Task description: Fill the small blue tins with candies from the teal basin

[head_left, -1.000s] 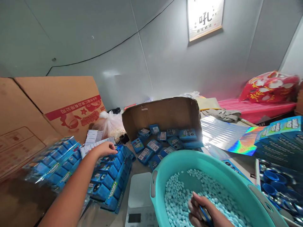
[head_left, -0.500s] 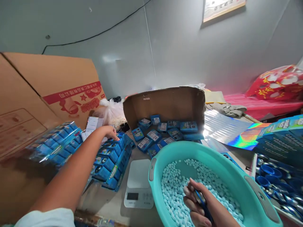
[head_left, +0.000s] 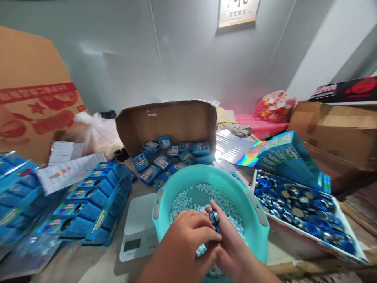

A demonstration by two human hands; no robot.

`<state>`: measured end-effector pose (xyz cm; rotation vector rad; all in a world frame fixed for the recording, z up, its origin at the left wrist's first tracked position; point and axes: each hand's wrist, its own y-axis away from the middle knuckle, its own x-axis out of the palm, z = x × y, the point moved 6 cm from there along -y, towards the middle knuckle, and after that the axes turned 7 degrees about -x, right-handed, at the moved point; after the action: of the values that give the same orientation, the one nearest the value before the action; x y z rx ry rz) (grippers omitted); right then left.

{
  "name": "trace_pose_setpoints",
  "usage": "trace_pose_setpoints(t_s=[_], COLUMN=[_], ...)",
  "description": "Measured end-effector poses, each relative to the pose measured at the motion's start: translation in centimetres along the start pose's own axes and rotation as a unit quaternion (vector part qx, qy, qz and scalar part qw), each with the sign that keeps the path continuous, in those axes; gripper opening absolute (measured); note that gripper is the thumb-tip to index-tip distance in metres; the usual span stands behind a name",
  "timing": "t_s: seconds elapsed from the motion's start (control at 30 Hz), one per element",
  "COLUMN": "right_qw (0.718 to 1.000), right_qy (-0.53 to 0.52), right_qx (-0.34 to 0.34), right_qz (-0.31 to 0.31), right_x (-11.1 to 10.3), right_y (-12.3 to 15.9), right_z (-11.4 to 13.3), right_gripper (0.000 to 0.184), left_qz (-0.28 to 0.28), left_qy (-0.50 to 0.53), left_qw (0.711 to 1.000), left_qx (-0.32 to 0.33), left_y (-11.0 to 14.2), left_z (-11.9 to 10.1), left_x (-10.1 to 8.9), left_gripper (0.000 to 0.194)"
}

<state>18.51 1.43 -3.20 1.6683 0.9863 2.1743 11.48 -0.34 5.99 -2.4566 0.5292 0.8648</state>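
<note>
Both of your hands meet over the near side of the teal basin (head_left: 259,220), which sits at the near edge of the counter (head_left: 97,267) and is partly filled with small pale-blue tablets (head_left: 191,196). Your right hand (head_left: 232,247) pinches a small round blue tin (head_left: 215,218) between thumb and fingers; the tin stands on edge, its thin side toward you and its flat faces turned left and right. Your left hand (head_left: 182,243) comes in from the left, fingers curled and pressed together, with the fingertips (head_left: 216,236) touching the tin or just beside it; the view is too tight to tell whether they grip it or only steady it. The tin therefore lies directly between the two hands, just above the tablets, and both hands are equally close to it. Both wrists angle inward from the near edge, knuckles up.

Left of the basin a white scale (head_left: 138,228) rests on the counter, just beside it. Farther left lie rows of blue display packs (head_left: 94,204). Behind the basin an open cardboard box (head_left: 167,122) holds loose blue packets (head_left: 165,157). To the right a tray of blue tins (head_left: 297,204) sits near the basin, with a blue carton (head_left: 288,159) behind it.
</note>
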Motion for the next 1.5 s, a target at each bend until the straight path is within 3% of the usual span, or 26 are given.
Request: trace_pose_setpoints(t_s=[0.1, 0.23, 0.4, 0.47, 0.53, 0.63, 0.7, 0.77, 0.87, 0.97, 1.07, 1.23, 1.3, 1.43, 1.5], right_qw=[0.997, 0.995, 0.995, 0.996, 0.997, 0.995, 0.996, 0.997, 0.998, 0.999, 0.998, 0.998, 0.998, 0.998, 0.998], right_qy=[-0.059, -0.089, -0.09, -0.083, -0.082, -0.086, -0.083, -0.075, -0.06, -0.049, -0.054, -0.054, -0.046, -0.034, -0.029], right_qx=[0.014, -0.001, 0.0, 0.001, -0.015, -0.041, -0.031, -0.012, -0.003, 0.0, 0.007, -0.003, 0.002, 0.02, 0.025], right_qz=[-0.057, -0.055, -0.036, -0.017, -0.006, -0.016, -0.023, -0.023, -0.013, -0.021, -0.041, -0.035, -0.037, -0.04, -0.041], right_x=[-0.3, 0.4, -0.1, -0.5, -0.9, -0.9, -0.5, 0.1, 0.7, 0.7, 0.5, 0.4, 0.3, 0.2, 0.0], right_y=[0.1, 0.0, -0.7, -1.2, -1.5, -1.4, -1.0, -0.7, -0.6, -0.8, -0.8, -0.9, -1.0, -1.4, -1.5], right_z=[0.0, 0.3, 0.1, -0.1, 0.0, 0.4, 0.5, 0.3, -0.1, -0.3, -0.4, 0.0, -0.1, -0.7, -1.0], right_gripper=[0.043, 0.04, 0.046, 0.046, 0.042, 0.041, 0.045, 0.047, 0.047, 0.047, 0.049, 0.05, 0.05, 0.049, 0.046], left_qz=[0.019, -0.045, -0.093, -0.108, -0.103, -0.125, -0.168, -0.235, -0.205, -0.168, -0.146, -0.131, -0.116, -0.066, -0.062], left_qy=[-0.031, -0.021, -0.077, -0.105, -0.113, -0.14, -0.223, -0.304, -0.367, -0.399, -0.388, -0.401, -0.441, -0.551, -0.564], left_qw=[0.999, 0.999, 0.987, 0.98, 0.982, 0.982, 0.959, 0.916, 0.888, 0.867, 0.868, 0.858, 0.835, 0.758, 0.747], left_qx=[-0.002, 0.004, 0.11, 0.132, 0.113, 0.011, -0.04, -0.112, -0.185, -0.246, -0.274, -0.293, -0.308, -0.344, -0.347], left_y=[-0.4, -0.4, 0.0, 0.3, 0.6, 1.9, 3.4, 5.1, 6.4, 6.9, 6.9, 6.7, 6.5, 5.9, 5.5], left_z=[1.2, 2.0, 1.3, 1.2, 1.7, 3.7, 5.3, 7.7, 12.4, 16.3, 18.2, 18.1, 17.7, 17.0, 16.8], left_x=[1.1, 0.8, 1.4, 1.2, 0.1, -4.5, -9.5, -15.5, -22.1, -25.7, -26.3, -24.4, -23.2, -21.2, -20.9], left_gripper=[0.028, 0.028, 0.01, 0.015, 0.022, 0.025, 0.027, 0.028, 0.028, 0.031, 0.035, 0.045, 0.042, 0.035, 0.03])
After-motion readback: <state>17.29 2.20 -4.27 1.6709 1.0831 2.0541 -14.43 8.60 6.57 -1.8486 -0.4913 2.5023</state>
